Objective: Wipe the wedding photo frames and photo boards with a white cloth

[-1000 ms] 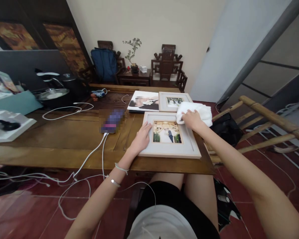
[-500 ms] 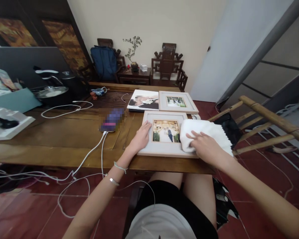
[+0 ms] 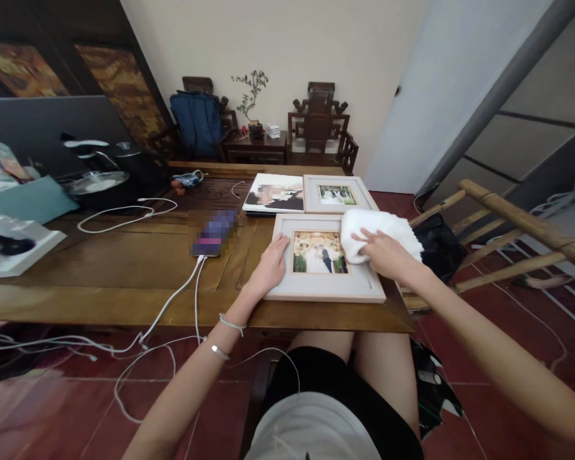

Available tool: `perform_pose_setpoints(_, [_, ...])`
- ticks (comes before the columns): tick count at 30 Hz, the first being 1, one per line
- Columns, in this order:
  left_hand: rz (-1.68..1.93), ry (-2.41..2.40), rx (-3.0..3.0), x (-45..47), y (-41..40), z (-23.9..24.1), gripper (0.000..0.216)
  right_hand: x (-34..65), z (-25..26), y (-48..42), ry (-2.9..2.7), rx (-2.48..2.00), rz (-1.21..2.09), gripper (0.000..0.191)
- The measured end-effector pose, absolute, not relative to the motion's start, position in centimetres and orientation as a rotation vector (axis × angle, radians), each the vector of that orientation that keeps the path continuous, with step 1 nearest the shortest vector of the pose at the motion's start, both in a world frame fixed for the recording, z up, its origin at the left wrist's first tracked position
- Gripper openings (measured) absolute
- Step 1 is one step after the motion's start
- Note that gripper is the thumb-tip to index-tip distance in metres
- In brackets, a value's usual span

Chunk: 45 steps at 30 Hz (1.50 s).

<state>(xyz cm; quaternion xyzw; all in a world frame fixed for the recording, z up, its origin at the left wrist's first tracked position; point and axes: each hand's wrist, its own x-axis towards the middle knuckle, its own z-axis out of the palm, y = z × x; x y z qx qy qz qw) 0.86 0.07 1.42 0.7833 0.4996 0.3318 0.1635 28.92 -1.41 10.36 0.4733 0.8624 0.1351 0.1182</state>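
A light wooden picture frame (image 3: pixel 326 289) with a wedding photo lies flat at the table's near right. My left hand (image 3: pixel 271 265) grips its left edge, fingers over the rim and partly hidden. With fingers bent, my right hand (image 3: pixel 383 252) holds a folded white cloth (image 3: pixel 388 223) against the frame's upper right part, covering that corner. Behind it lie a second picture frame (image 3: pixel 361 198) and, to the left, a flat white photo panel (image 3: pixel 274 203) with a dark-and-white picture.
Left of the frames, a phone (image 3: pixel 214 233) lies plugged into white cables (image 3: pixel 177 295) that hang over the table edge. A lidded pot (image 3: pixel 98 188), a kettle (image 3: pixel 134 163) and a white power strip (image 3: pixel 23 249) stand further left. A bamboo chair (image 3: pixel 522 220) is at right.
My right hand and the cloth have slid away from me and slightly left, up the frame's right side, uncovering its lower right corner. My left hand stays on the left edge.
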Motion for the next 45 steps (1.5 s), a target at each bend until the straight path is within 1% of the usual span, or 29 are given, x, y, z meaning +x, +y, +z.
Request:
perform_pose_setpoints(4, [0.954,1.427,2.239,0.9,0.1,1.3,0.056,29.1,11.2,-7.0,2.581,1.311,0.259,0.043])
perform_pose_setpoints(7, [0.979,1.415,2.253,0.8,0.3,1.2,0.056,29.1,11.7,-9.0,2.593,1.303,0.147,0.047])
perform_pose_setpoints(12, [0.985,1.426,2.262,0.8,0.3,1.1,0.056,27.6,11.5,-8.8,2.651,1.328,0.028,0.047])
perform_pose_setpoints(18, [1.021,1.428,2.223,1.0,0.2,1.5,0.047,21.4,10.5,-7.2,2.843,1.092,-0.066,0.043])
perform_pose_setpoints(21, [1.045,1.366,2.231,0.8,0.3,1.6,0.041,18.5,10.1,-6.6,2.881,1.019,-0.064,0.043])
perform_pose_setpoints(24, [1.045,1.346,2.259,0.7,0.4,1.5,0.042,18.1,10.2,-6.8,2.891,1.044,-0.016,0.041])
perform_pose_setpoints(29, [1.053,1.397,2.263,0.6,0.5,0.9,0.048,22.8,11.2,-8.4,2.737,1.216,0.091,0.037])
perform_pose_setpoints(34, [1.049,1.405,2.252,0.8,0.7,0.7,0.051,26.9,11.4,-9.5,2.581,1.384,0.226,0.039])
perform_pose_setpoints(39, [1.036,1.423,2.136,1.2,0.1,1.6,0.042,24.6,10.9,-9.2,2.709,1.264,0.141,0.04])
perform_pose_setpoints(42, [1.095,1.399,2.009,1.3,-0.5,2.6,0.05,21.0,10.3,-8.2,2.834,1.102,0.048,0.039])
perform_pose_setpoints(45, [1.177,1.315,1.928,1.2,-0.7,3.1,0.056,17.5,9.5,-7.0,2.921,0.944,0.043,0.036])
